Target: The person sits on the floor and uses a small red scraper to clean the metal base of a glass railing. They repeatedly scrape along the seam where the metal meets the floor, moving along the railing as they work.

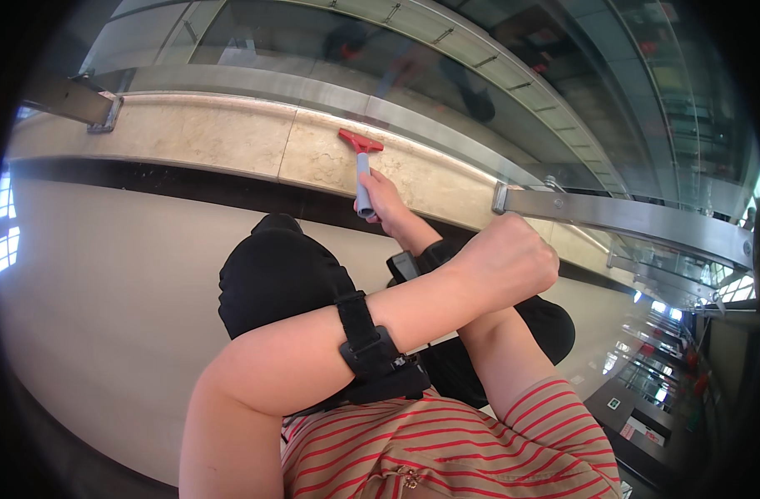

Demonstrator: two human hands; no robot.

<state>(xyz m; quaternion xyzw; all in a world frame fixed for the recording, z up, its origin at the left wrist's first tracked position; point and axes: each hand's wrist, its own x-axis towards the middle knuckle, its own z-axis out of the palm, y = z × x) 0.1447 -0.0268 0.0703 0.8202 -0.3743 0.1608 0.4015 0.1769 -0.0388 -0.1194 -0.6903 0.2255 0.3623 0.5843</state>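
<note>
My right hand [386, 200] is wrapped round the grey tubular handle of a scraper [362, 166]. Its red T-shaped head lies at the cream stone ledge [313, 150], close to the base of the glass panel [313, 50]; whether the blade presses on the stone I cannot tell. Crossing over my right arm, my left forearm ends in a closed fist, my left hand [513, 259], above my right knee. No object sticks out of that fist, and its curled fingers face away. A black strap [361, 328] with a device circles the left forearm; another small dark device [405, 266] sits near my right wrist.
Metal brackets [105, 114] stand on the ledge at the left, and a steel bar [629, 214] juts out at the right. A dark band [188, 179] runs below the ledge, above the pale floor [122, 316]. My bent black-clad knee [280, 274] is close to the ledge.
</note>
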